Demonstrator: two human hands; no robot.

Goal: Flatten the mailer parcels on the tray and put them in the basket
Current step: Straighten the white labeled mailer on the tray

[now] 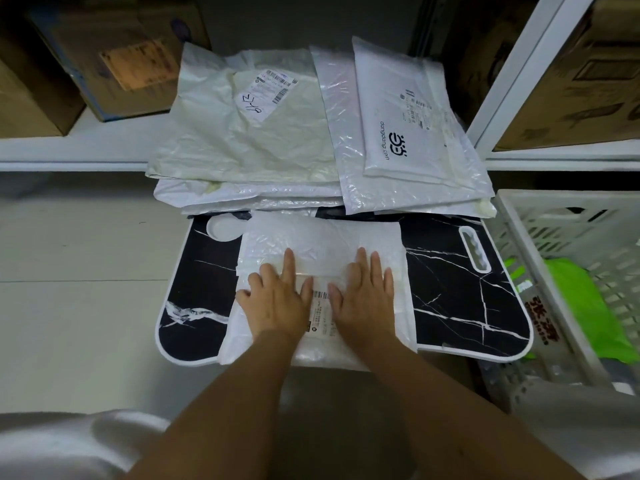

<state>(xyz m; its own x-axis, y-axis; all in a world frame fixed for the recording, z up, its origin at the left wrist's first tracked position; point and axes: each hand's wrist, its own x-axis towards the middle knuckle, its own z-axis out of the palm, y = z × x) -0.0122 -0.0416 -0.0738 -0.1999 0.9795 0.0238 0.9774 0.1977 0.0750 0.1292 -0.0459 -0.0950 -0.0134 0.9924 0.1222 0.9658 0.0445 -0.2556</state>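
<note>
My left hand [277, 299] and my right hand [363, 299] lie palm down, fingers straight and slightly spread, side by side on a white mailer parcel [322, 251]; neither grasps anything. Both press flat on its near half, with its printed label [320, 317] showing between them. The parcel rests on the black marble-pattern tray [460, 292], its near edge overhanging the tray's front rim. Beyond the tray, a stack of further white mailers [249, 140] sits against the shelf, one marked "dangdang.com" [405, 126] lying on top at the right. The white slatted basket [540, 223] stands just beside the tray on my right, with a green bag [581, 299] inside. Cardboard boxes [114, 57] occupy the shelf behind.
</note>
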